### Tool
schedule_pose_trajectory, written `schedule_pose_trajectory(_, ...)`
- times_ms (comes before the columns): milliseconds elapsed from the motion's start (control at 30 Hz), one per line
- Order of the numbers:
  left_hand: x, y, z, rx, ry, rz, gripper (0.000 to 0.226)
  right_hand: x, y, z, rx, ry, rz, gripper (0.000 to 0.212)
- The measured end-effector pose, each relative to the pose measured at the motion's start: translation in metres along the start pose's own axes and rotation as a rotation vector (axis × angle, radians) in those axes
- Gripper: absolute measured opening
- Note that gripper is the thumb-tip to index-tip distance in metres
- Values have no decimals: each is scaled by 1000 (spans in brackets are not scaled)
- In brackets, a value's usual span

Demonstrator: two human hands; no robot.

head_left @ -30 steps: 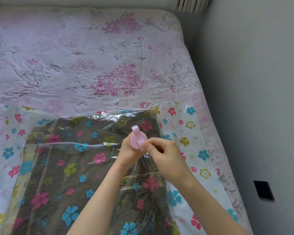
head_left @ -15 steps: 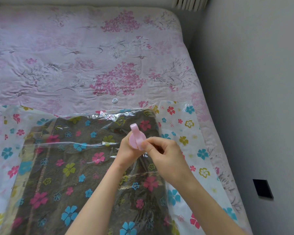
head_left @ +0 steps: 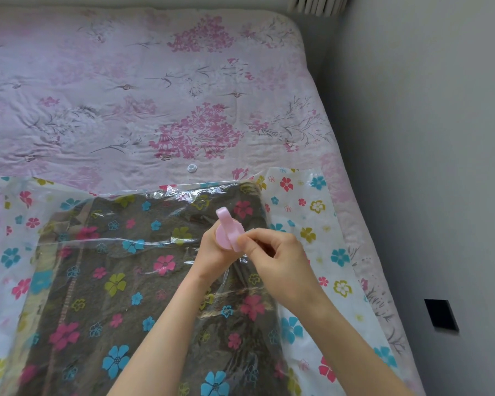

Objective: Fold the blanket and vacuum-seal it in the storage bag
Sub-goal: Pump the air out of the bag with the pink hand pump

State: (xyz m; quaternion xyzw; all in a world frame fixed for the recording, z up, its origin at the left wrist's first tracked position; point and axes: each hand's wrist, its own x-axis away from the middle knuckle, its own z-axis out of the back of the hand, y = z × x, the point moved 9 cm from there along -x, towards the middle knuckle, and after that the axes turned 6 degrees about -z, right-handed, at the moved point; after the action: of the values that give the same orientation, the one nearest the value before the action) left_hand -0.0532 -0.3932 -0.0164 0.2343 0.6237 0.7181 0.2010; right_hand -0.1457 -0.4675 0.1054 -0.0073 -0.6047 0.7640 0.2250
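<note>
A wide bed [head_left: 155, 81] fills most of the room, spread with a pale pink quilt [head_left: 103, 115] printed in darker pink blossoms. A plain grey wall [head_left: 429, 138] runs along its right edge, carrying a small black square plate [head_left: 441, 314]. A white ribbed radiator [head_left: 317, 4] stands past the far corner. Soft, even daylight.

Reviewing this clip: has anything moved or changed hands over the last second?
No visible change. The left hand still grips the pink valve piece and the right hand still pinches at it, above the storage bag holding the folded blanket. The small clear cap stays on the bedspread.
</note>
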Motion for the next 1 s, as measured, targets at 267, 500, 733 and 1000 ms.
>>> schedule_pose_trajectory(267,2,6,-4,47,26,-13,49,13,-22,12,-112,-13,75,16)
schedule_pose_trajectory(500,1,4,-1,2,10,-10,42,11,-12,8,-40,4,51,16)
schedule_pose_trajectory(733,2,3,-2,33,23,1,45,14,-18,11,-123,-15,89,16)
schedule_pose_trajectory(1000,5,9,-2,20,10,5,41,17,-23,12,-112,-37,69,14)
